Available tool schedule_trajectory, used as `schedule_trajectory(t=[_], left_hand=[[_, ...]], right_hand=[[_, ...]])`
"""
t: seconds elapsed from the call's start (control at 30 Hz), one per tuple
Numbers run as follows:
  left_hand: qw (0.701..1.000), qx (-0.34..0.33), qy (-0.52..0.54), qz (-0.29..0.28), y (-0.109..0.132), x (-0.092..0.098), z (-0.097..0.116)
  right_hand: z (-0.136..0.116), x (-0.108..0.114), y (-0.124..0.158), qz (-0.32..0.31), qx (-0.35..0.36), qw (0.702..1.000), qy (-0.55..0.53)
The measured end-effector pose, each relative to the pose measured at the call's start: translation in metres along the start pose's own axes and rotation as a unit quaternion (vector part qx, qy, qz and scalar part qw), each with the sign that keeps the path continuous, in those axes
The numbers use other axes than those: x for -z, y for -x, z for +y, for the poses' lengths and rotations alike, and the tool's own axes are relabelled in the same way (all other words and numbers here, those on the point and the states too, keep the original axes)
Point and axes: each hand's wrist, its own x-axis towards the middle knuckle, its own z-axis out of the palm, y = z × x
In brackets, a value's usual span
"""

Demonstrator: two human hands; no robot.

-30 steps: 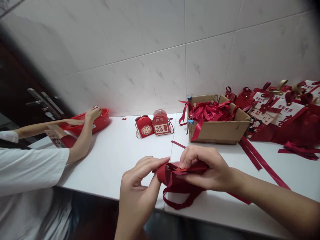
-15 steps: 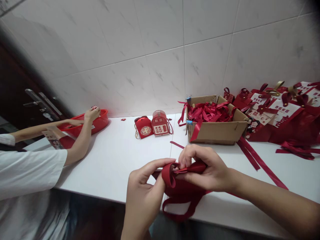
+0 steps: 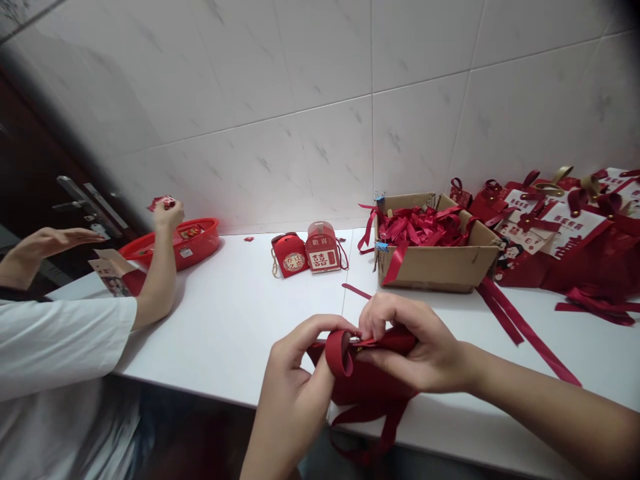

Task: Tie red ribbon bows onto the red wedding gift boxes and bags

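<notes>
Near the table's front edge I hold a dark red gift bag (image 3: 367,385) by its top. My left hand (image 3: 306,373) is closed on its upper left edge, beside a looped red strap handle (image 3: 339,353). At the same rim, my right hand (image 3: 407,340) pinches the top edge with thumb and fingers. A small brass-coloured stud shows between the two hands. Below the bag a red ribbon (image 3: 373,427) hangs over the table edge. What lies inside the bag is hidden.
A cardboard box (image 3: 430,270) of red ribbons stands ahead. Two small red gift boxes (image 3: 324,250) sit left of it; finished-looking red bags (image 3: 565,233) crowd the right. On the left, a co-worker's arm (image 3: 165,260) reaches over a red plastic basket (image 3: 200,250).
My hands stay at the bag's top, drawn slightly closer together, and the ribbon below hangs lower. The co-worker's hands have lifted from the basket, one holding small red packets.
</notes>
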Motion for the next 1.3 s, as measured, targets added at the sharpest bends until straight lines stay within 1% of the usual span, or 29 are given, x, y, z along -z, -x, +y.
schedule_trajectory(t=[0.2,0.3,0.4,0.47,0.53,0.6,0.67,0.7,0.8,0.87,0.93,1.13,1.3], left_hand=[[1.000,0.003,0.018,-0.007,0.004,0.004,0.001],[0.998,-0.011,0.035,-0.042,0.007,0.007,0.002],[0.994,-0.054,0.049,-0.084,0.008,0.010,0.001],[0.990,-0.074,0.059,-0.100,0.007,0.010,-0.002],[0.989,-0.074,0.069,-0.105,0.004,0.007,-0.006],[0.991,-0.060,0.063,-0.099,0.000,0.004,-0.011],[0.994,-0.049,0.044,-0.091,-0.004,0.002,-0.015],[0.994,-0.047,0.036,-0.087,-0.005,0.001,-0.016],[0.996,-0.051,0.024,-0.068,-0.007,0.000,-0.020],[0.996,-0.059,0.018,-0.058,-0.007,0.000,-0.021],[0.996,-0.065,0.011,-0.052,-0.007,0.000,-0.021],[0.996,-0.071,0.007,-0.046,-0.008,-0.002,-0.021],[0.996,-0.083,-0.003,-0.040,-0.008,-0.002,-0.024]], right_hand=[[-0.003,0.001,-0.001,-0.008,0.092,0.996,0.011],[-0.005,0.002,-0.003,-0.015,0.121,0.992,0.030],[-0.006,0.005,-0.004,-0.017,0.152,0.987,0.050],[-0.006,0.007,-0.005,-0.014,0.161,0.985,0.059],[-0.005,0.009,-0.005,-0.005,0.148,0.987,0.064],[-0.001,0.011,-0.005,0.005,0.107,0.991,0.078],[0.004,0.012,-0.005,0.002,0.071,0.992,0.101],[0.007,0.012,-0.005,-0.004,0.064,0.992,0.111],[0.014,0.010,-0.005,-0.006,0.078,0.989,0.128],[0.016,0.008,-0.004,0.011,0.081,0.987,0.139],[0.016,0.007,-0.004,0.015,0.073,0.986,0.147],[0.013,0.007,-0.001,-0.001,0.054,0.986,0.156],[0.012,0.004,0.001,-0.003,0.023,0.990,0.141]])
